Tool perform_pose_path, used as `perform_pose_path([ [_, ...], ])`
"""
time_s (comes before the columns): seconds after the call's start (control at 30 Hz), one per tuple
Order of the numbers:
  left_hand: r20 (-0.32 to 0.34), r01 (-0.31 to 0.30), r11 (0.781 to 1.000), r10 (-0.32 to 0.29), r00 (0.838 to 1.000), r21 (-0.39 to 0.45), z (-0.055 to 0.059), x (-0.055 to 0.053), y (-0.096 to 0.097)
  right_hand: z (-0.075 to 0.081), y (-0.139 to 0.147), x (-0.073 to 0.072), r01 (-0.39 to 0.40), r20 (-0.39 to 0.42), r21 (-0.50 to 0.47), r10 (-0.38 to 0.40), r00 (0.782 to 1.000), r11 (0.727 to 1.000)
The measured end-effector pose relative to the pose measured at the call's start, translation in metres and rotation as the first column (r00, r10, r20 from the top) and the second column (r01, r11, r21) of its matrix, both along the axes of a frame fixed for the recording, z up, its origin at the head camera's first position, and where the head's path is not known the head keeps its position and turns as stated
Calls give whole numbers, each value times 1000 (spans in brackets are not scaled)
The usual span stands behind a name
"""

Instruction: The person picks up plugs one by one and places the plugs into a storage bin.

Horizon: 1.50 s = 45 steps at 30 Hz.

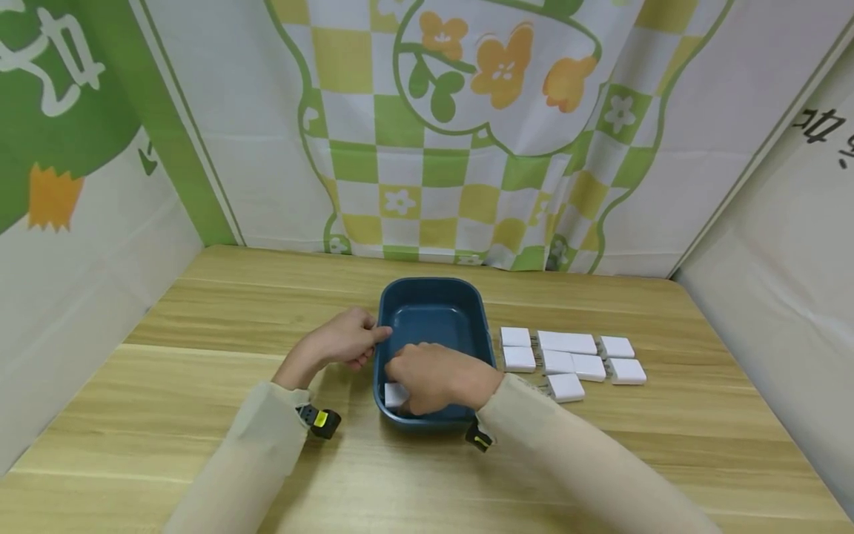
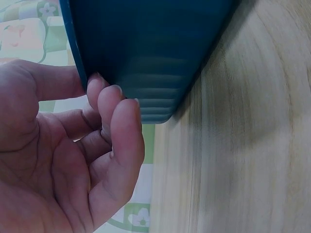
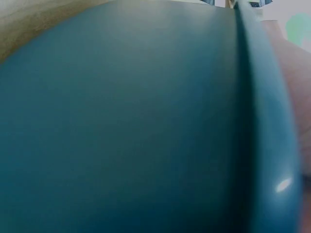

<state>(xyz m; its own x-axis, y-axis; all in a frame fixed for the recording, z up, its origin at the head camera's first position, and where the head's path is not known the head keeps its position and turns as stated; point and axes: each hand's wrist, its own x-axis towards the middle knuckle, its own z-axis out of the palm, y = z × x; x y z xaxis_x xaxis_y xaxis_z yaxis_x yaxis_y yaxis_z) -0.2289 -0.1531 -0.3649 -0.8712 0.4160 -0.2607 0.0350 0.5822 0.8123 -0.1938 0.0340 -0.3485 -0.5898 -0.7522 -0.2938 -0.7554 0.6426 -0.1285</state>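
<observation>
- Gripping the blue tub (image 1: 434,325) by its left rim with the left hand (image 1: 342,338), fingers bent.
- Leaving room leftward on the wooden table (image 1: 200,356), with loose chargers (image 1: 567,342) near the right wall.
- Bearing dark, partly cropped characters (image 1: 826,124) on right-hand cloth (image 1: 780,222).
- Pinching a boxy white charger (image 1: 395,396) in the tub's near-left corner with the right hand (image 1: 435,375), fingertips hidden.

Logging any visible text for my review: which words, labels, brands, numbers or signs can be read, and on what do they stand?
None can be read with certainty.
Left cloth: large white characters, slanted and partly cut off, unreadable.
Right cloth: dark characters, slanted and cut by the picture's edge, unreadable.
Wrist cameras: any print is too small to read.
White plugs and tub: no text shows.
</observation>
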Motion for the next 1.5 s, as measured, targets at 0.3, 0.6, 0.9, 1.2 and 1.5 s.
perform_pose_path([
  [0.3, 3, 6, 1000, -6, 1000, -2, 0, -1, 1, -4, 1, -1, 12, 5, -9, -12, 1000, 1000],
  [0.6, 14, -1, 1000, 1, 1000, -9, -1, -1, 1, -6, 2, 0, 18, 13, -20, -17, 1000, 1000],
  [0.9, 6, -1, 1000, 1, 1000, 3, 0, -2, 2, -6, 3, 0, 18, 18, -19, -17, 1000, 1000],
  [1.2, 4, -5, 1000, 5, 1000, -1, 0, -1, 1, -7, 4, 3, 21, 18, -17, -21, 1000, 1000],
  [1.5, 5, -9, 1000, 9, 1000, -1, 0, -1, 1, -8, 4, 3, 14, 38, -28, -13, 999, 1000],
])
